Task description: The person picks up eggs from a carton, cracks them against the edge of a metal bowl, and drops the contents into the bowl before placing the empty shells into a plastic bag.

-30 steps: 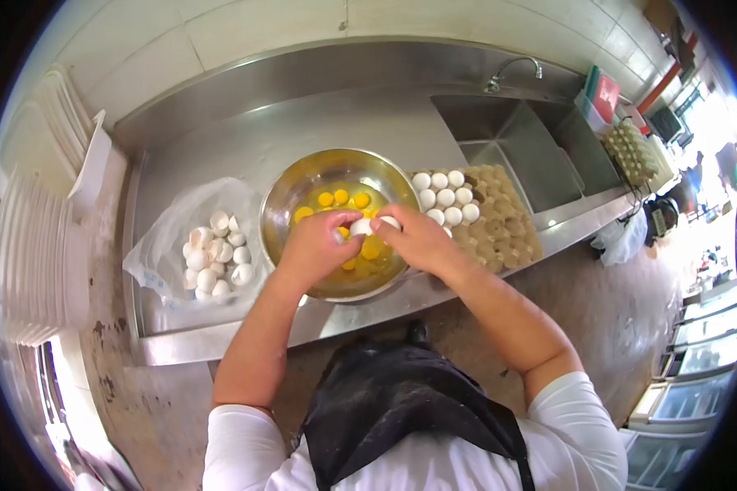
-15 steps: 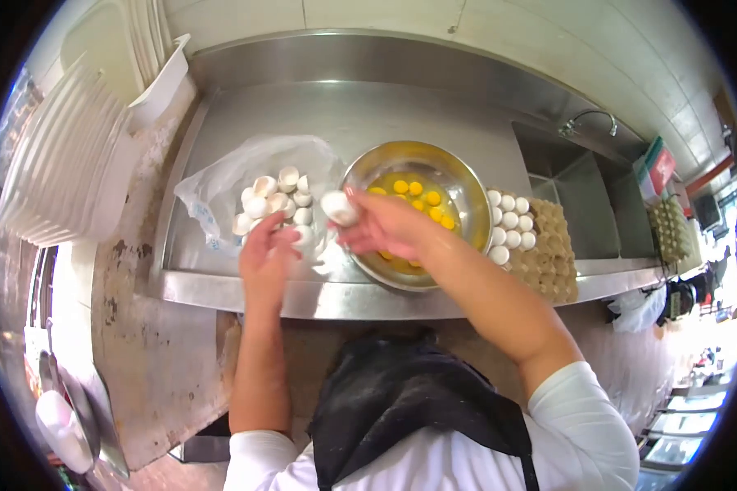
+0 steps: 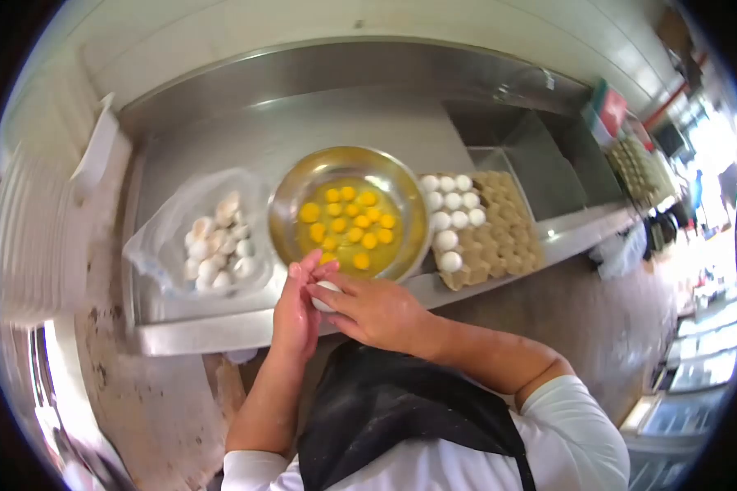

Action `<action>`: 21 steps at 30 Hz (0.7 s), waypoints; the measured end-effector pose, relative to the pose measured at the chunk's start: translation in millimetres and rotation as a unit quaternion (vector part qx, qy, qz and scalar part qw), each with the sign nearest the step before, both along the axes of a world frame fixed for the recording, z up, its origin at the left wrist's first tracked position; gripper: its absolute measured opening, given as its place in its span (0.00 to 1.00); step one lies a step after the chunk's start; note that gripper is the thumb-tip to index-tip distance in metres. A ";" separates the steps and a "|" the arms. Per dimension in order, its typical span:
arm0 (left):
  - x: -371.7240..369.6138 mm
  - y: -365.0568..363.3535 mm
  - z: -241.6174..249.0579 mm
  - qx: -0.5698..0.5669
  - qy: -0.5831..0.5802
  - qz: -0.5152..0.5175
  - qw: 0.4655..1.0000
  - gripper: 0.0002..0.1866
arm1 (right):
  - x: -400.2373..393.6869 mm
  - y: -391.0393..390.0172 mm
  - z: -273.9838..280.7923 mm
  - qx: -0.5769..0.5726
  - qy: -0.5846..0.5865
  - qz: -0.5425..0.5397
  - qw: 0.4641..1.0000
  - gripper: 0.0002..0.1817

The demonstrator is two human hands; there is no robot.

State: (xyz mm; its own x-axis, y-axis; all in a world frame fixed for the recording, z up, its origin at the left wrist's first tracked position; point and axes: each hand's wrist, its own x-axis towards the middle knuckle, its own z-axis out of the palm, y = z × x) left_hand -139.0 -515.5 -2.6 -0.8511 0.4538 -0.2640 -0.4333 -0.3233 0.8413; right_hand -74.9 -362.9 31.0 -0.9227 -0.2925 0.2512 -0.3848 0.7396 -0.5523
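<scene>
My right hand [image 3: 381,313] has its fingers closed around a white egg [image 3: 325,296], just in front of the bowl's near rim. Close against the egg is my left hand [image 3: 296,309], its fingers stretched upward; whether its palm presses on the egg is hard to see. Behind both hands stands a wide steel bowl [image 3: 285,204] with several whole egg yolks [image 3: 354,235] in clear egg white. Left of it, a clear plastic bag [image 3: 160,233] carries a heap of white eggshells [image 3: 221,241]. To the right, a cardboard egg tray [image 3: 499,225] holds several white eggs [image 3: 452,200] on its left side.
Everything stands on a steel counter [image 3: 336,119] with a raised front edge. A sink [image 3: 540,155] with a tap [image 3: 547,79] is at the right. Stacked white trays [image 3: 33,237] line the left side. Another egg tray [image 3: 633,168] lies beyond the sink.
My hands were apart, the left over the shells and the right with a white egg-shaped thing by the bowl. They have come together at the bowl's front. The view has shifted right.
</scene>
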 end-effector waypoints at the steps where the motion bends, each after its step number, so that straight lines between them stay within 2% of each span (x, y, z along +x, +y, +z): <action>1: 4.8 11.9 3.0 -0.003 -0.021 -0.046 0.999 0.35 | 10.2 10.0 2.2 0.003 -0.038 -0.029 0.999 0.27; 2: 7.9 22.4 4.3 -0.008 -0.042 -0.091 0.995 0.35 | 21.7 19.4 0.8 0.002 -0.037 -0.051 0.998 0.27; 3: 9.0 31.2 3.7 -0.011 -0.043 -0.111 0.993 0.35 | 34.7 28.3 -2.5 -0.046 -0.031 -0.088 0.995 0.26; 5: 11.7 41.6 1.8 -0.090 0.071 -0.192 0.975 0.36 | 64.3 44.8 -15.9 -0.099 -0.026 -0.136 0.985 0.26; 6: 11.1 45.7 5.3 -0.093 0.118 -0.203 0.967 0.36 | 81.1 55.2 -27.8 -0.118 0.021 -0.199 0.973 0.25; 7: 8.1 48.9 7.9 -0.096 0.114 -0.208 0.967 0.36 | 96.3 64.0 -40.3 -0.133 0.067 -0.257 0.955 0.25; 8: 3.2 50.6 9.5 -0.096 0.130 -0.204 0.966 0.35 | 110.2 70.1 -53.6 -0.135 0.063 -0.258 0.955 0.25; 10: -5.2 51.2 12.2 -0.083 0.140 -0.187 0.969 0.33 | 132.8 76.3 -82.3 -0.200 0.023 -0.382 0.902 0.24; 12: -10.3 43.8 17.1 -0.084 0.134 -0.172 0.972 0.33 | 142.5 80.0 -110.6 -0.171 0.042 -0.384 0.906 0.24; 14: -10.7 37.6 22.9 -0.091 0.137 -0.129 0.978 0.30 | 140.5 78.3 -112.3 -0.142 0.059 -0.385 0.910 0.24; 16: -12.1 24.0 17.7 -0.137 0.146 -0.138 0.970 0.29 | 136.6 77.3 -107.2 -0.099 0.134 -0.352 0.921 0.24; 17: -11.0 17.4 15.4 -0.177 0.158 -0.145 0.961 0.27 | 135.6 77.4 -108.7 -0.100 0.131 -0.350 0.922 0.24; 21: 9.1 1.6 -8.3 -0.194 0.149 -0.135 0.960 0.23 | 133.0 82.3 -129.0 -0.039 0.104 -0.352 0.929 0.25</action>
State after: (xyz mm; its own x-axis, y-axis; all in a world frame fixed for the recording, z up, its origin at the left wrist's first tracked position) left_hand -129.9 -513.9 -10.9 -0.7797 0.5859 -0.2207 -0.1788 0.1294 0.9753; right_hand 58.1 -280.6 -97.9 -0.8081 0.3918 0.4398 0.0751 0.8091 -0.5828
